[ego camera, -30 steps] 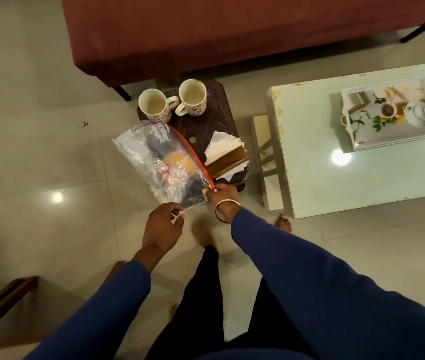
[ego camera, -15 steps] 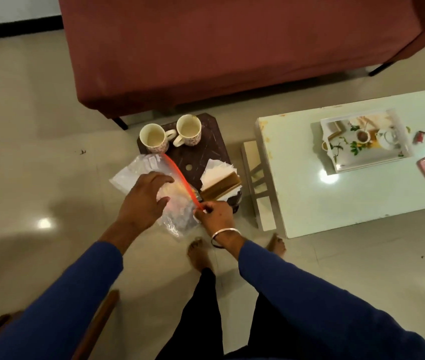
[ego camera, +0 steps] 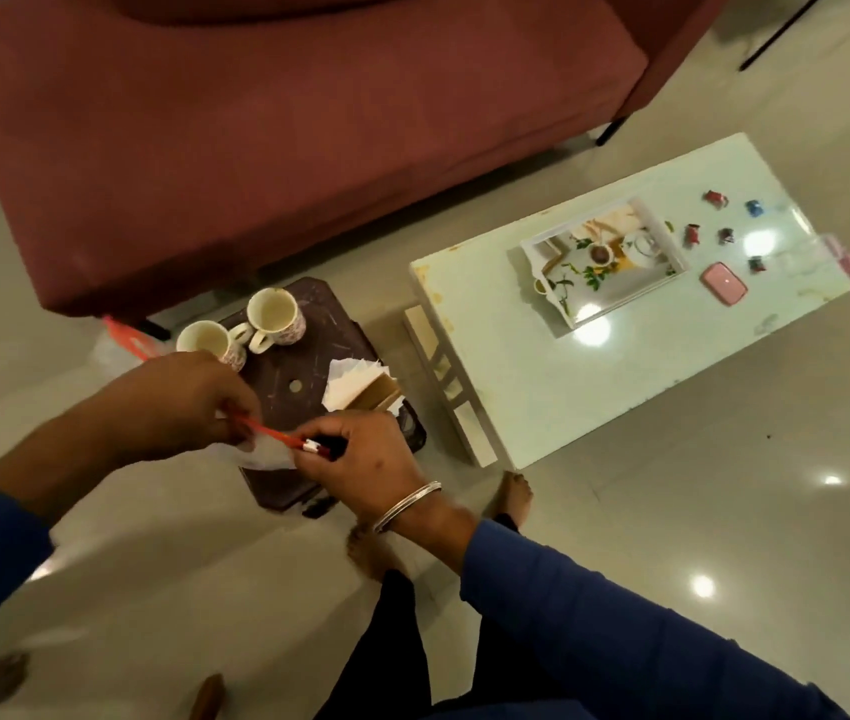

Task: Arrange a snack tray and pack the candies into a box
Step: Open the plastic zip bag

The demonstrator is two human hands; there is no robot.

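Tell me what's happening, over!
Left hand and right hand both pinching the clear plastic zip bag with red seal. Small wrapped candies still loose on the pale green table. Nothing in the way.

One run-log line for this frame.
left hand: pinches zip bag seal | right hand: grips slider end | tray: on table | candies: loose beside tray

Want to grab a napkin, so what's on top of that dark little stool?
On the dark stool stand two cups at the far end, and a stack of white napkins in a brown holder. Both hands with the zip bag cover its near part.
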